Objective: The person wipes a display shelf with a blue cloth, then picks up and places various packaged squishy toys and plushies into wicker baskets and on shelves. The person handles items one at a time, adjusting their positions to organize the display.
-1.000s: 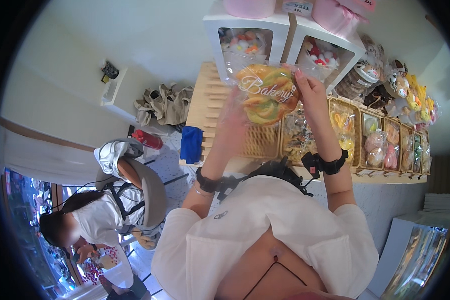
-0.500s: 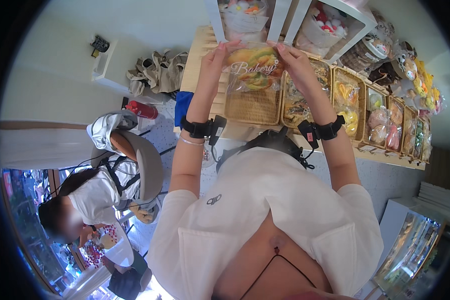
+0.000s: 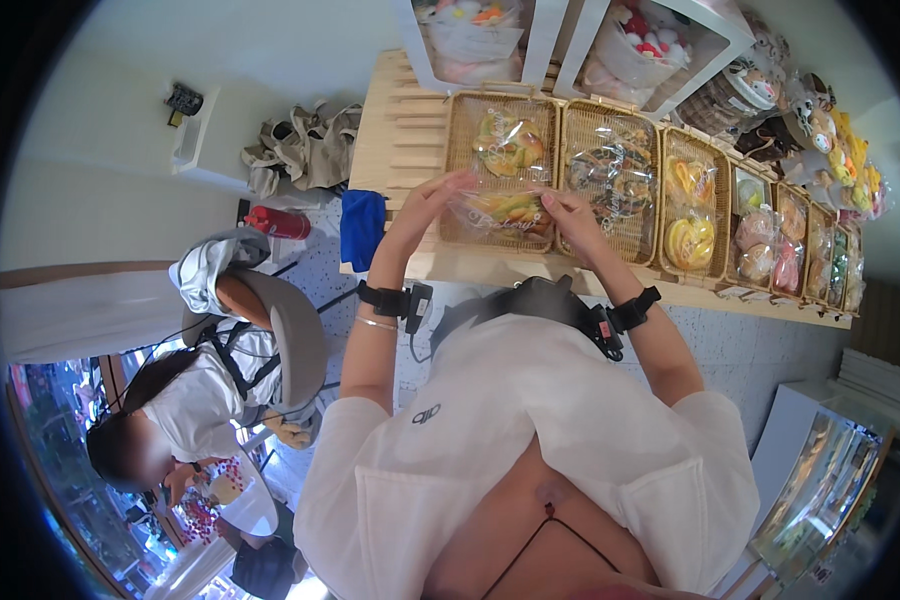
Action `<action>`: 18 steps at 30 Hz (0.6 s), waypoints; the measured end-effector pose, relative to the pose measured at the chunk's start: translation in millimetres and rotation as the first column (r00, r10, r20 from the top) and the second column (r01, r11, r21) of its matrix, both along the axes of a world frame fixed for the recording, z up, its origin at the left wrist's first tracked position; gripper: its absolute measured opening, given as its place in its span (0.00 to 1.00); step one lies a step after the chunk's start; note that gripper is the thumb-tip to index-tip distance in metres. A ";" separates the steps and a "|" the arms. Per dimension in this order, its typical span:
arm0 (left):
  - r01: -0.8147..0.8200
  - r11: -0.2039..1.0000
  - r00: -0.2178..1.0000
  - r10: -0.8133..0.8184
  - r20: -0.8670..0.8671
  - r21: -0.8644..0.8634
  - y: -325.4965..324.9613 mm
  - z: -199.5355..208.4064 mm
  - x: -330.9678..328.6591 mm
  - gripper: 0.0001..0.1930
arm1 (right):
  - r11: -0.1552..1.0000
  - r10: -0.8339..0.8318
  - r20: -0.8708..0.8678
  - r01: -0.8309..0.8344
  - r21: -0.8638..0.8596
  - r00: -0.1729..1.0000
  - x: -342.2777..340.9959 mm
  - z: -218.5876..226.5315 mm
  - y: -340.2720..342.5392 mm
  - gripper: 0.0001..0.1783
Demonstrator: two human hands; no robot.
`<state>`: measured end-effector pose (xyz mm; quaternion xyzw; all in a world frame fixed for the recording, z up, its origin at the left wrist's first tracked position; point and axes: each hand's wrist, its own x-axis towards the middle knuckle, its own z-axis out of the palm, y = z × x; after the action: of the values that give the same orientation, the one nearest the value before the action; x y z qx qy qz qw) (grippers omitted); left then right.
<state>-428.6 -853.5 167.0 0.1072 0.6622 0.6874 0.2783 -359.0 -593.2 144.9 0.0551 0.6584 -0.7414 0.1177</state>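
Note:
A clear plastic bag with colourful plush-looking or baked pieces in green, yellow and orange [image 3: 510, 213] lies tilted over the near half of the leftmost wicker basket [image 3: 457, 165]. My left hand [image 3: 428, 208] pinches its left top edge. At its right edge, the thumb and fingers of my right hand [image 3: 573, 215] are closed on the plastic. A similar clear bag with green and yellow contents [image 3: 508, 148] rests in the far half of that basket, touched by neither hand. Black bands with small boxes circle both my forearms.
More wicker baskets of bagged items [image 3: 610, 180] run right along the wooden table [image 3: 400, 125]. White display boxes [image 3: 560, 50] stand behind. A blue cloth [image 3: 362, 225] hangs at the table's left edge. Left are a red cylinder [image 3: 278, 222] and a seated person [image 3: 195, 400].
Both hands have come nearer to me and down with the bag, from the basket's far half to its near half. The other bag in the far half now shows fully.

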 end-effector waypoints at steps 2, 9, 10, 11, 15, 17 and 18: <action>-0.079 0.995 0.991 0.073 0.112 0.057 -1.8 -8.5 -20.7 0.23 | 0.998 0.025 -0.068 -0.021 0.056 0.997 -1.4 -0.8 1.5 0.21; -0.152 0.982 0.955 0.174 0.238 -0.109 30.6 -43.5 -75.6 0.24 | 0.998 -0.035 -0.057 0.032 -0.050 0.998 -7.3 -29.7 -2.1 0.20; -0.089 0.980 0.970 0.125 0.209 -0.177 39.7 -42.8 -82.9 0.24 | 0.998 -0.025 -0.033 0.023 -0.059 0.999 -7.5 -30.9 -1.9 0.20; -0.027 0.969 0.980 0.074 0.183 -0.245 48.9 -41.7 -91.3 0.24 | 0.997 -0.029 -0.035 0.027 -0.075 0.999 -8.4 -33.0 -1.7 0.20; 0.034 0.978 0.991 -0.007 0.132 -0.205 61.3 -77.8 -118.8 0.25 | 0.993 -0.054 -0.014 0.052 -0.110 0.998 -12.1 -38.2 -1.9 0.20; 0.034 0.946 0.996 -0.003 0.094 -0.322 68.2 -85.6 -133.0 0.30 | 0.993 -0.061 -0.008 0.060 -0.097 0.998 -15.5 -40.9 1.3 0.20; 0.033 0.925 0.997 -0.006 0.072 -0.380 73.3 -86.1 -139.3 0.32 | 0.995 -0.060 -0.015 0.058 -0.085 0.998 -17.5 -43.7 3.4 0.20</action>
<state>-567.9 -780.1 80.9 0.0337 0.7717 0.5464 0.3237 -376.5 -589.8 101.2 0.0631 0.6254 -0.7722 0.0923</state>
